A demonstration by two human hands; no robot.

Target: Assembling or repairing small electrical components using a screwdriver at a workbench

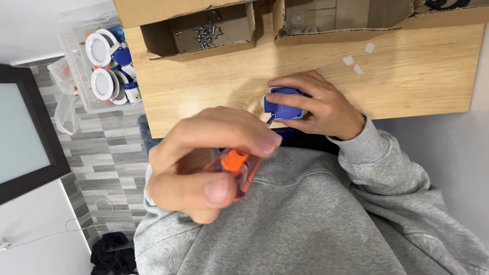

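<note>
**Screwdriver on the blue part, near edge of the bench**

The blue part point(283, 105) sits at the near edge of the bench point(407, 76), right by the person's chest. Right hand point(316, 104) lies over it, fingers curled and clamped on its top and sides. Left hand point(204, 160) is up close to the camera, fist wrapped tight around an orange screwdriver point(235, 168), thumb pressed on the handle, tip touching the part.

Along the far edge are two open brown cardboard boxes: the left box point(198, 30) holds loose screws point(206, 33), the right box point(346, 20) some pale bits I can't make out. Three small white scraps point(356, 61) lie near the right box. Off the bench's left edge, a clear bin point(76, 66) holds white round lamps point(102, 66) with blue parts.
</note>
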